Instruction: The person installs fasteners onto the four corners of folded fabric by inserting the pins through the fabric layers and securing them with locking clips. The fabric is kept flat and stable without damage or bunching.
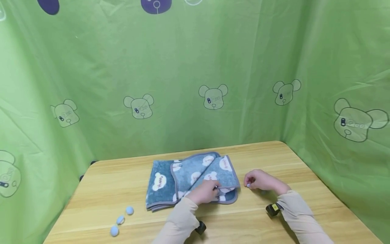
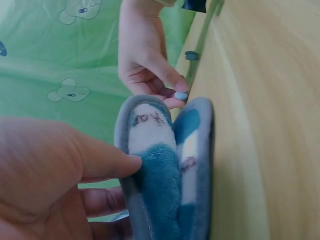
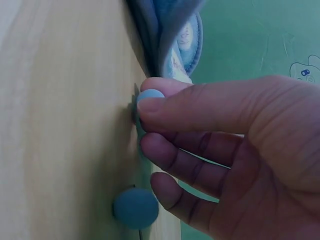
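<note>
A folded blue-teal plush blanket [image 1: 161, 193] with white bear patches and grey edging lies mid-table. My left hand [image 1: 204, 192] pinches its edge between thumb and fingers. In the left wrist view, two bound layers of the blanket [image 2: 159, 175] stand apart at that lifted edge. Just right of the blanket, my right hand [image 1: 262, 179] pinches a small light-blue round button-like piece [image 3: 150, 94] between thumb and index finger, low over the table. Another such round blue piece [image 3: 136, 208] sits on the table beneath that hand's curled lower fingers.
Three more light-blue round pieces lie at the table's front left: one nearest [image 1: 114, 231], a tilted one [image 1: 120, 220] and a farther one [image 1: 129, 210]. Green curtain [image 1: 182, 67] with bear prints hangs behind and beside the wooden table [image 1: 115, 183].
</note>
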`<state>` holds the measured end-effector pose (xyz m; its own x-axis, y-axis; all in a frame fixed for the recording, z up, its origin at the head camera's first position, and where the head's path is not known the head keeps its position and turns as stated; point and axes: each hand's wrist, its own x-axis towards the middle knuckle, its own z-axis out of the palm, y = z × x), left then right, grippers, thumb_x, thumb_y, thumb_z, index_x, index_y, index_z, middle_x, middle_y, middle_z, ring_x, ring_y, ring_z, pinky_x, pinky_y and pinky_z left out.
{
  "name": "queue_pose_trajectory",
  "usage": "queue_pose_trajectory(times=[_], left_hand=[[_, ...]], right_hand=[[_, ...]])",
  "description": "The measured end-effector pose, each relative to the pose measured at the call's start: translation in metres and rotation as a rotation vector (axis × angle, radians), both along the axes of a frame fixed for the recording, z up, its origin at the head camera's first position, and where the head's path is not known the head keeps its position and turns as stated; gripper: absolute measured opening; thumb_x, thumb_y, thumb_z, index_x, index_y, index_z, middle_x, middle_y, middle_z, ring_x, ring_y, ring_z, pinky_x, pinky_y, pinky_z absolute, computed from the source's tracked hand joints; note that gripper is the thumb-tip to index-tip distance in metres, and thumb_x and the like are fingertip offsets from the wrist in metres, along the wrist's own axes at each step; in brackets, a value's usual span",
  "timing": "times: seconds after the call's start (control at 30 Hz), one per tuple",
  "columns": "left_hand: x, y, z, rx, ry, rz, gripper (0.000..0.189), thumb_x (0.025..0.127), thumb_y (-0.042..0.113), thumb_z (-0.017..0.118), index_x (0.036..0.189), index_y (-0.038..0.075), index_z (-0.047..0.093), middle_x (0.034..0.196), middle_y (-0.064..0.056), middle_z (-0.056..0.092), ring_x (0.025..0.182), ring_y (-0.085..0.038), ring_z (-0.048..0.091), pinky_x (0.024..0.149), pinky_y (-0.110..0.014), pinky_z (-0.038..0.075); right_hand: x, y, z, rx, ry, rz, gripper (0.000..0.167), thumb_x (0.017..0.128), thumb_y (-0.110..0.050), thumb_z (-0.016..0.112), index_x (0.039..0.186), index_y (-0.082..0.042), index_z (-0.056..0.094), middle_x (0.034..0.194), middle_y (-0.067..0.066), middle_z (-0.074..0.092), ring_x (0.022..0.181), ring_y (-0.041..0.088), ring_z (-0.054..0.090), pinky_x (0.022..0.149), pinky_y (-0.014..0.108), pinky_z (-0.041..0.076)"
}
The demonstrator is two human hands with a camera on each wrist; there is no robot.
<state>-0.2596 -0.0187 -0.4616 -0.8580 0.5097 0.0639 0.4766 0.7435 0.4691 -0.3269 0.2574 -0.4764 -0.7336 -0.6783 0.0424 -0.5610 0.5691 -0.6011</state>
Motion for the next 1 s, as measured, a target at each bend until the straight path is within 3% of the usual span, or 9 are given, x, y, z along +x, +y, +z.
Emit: queue_pose_trajectory(times=[0.27,0.5,0.7,1.0], left_hand=[[-0.006,-0.016,0.011,0.125,-0.005,0.094,0.013,0.098,0.017,0.055,0.099,0.010,0.067,0.077,0.003,0.059,0.064,-0.005,0.046,0.060,-0.020,0.040],[-0.011,-0.021,0.017,0.267,0.021,0.166,0.016,0.100,0.021,0.054,0.092,0.010,0.063,0.069,0.004,0.050,0.059,-0.007,0.043,0.055,-0.022,0.037],[-0.013,-0.021,0.021,0.367,0.032,0.207,0.020,0.101,0.021,0.053,0.087,0.009,0.063,0.067,0.004,0.048,0.058,-0.007,0.043,0.055,-0.022,0.038],[-0.015,-0.029,0.022,0.455,0.094,0.312,0.014,0.100,0.018,0.054,0.100,0.008,0.064,0.072,-0.001,0.057,0.058,-0.008,0.045,0.053,-0.022,0.039]], right_hand=[[0.005,-0.008,0.013,0.005,0.010,-0.080,0.007,0.082,0.000,0.068,0.085,-0.007,0.067,0.082,0.003,0.067,0.075,0.006,0.054,0.068,0.022,0.047],[0.013,-0.015,0.031,-0.093,0.041,-0.061,0.010,0.087,-0.011,0.069,0.095,-0.004,0.069,0.093,0.009,0.071,0.084,0.002,0.059,0.077,0.024,0.049],[0.014,-0.038,0.045,-0.178,0.006,-0.015,0.010,0.090,-0.015,0.068,0.098,-0.010,0.070,0.097,0.010,0.071,0.086,0.001,0.059,0.077,0.024,0.050],[0.008,-0.073,0.059,-0.205,-0.023,0.017,0.014,0.091,-0.020,0.068,0.101,-0.010,0.070,0.099,0.006,0.070,0.088,0.005,0.059,0.079,0.024,0.050]])
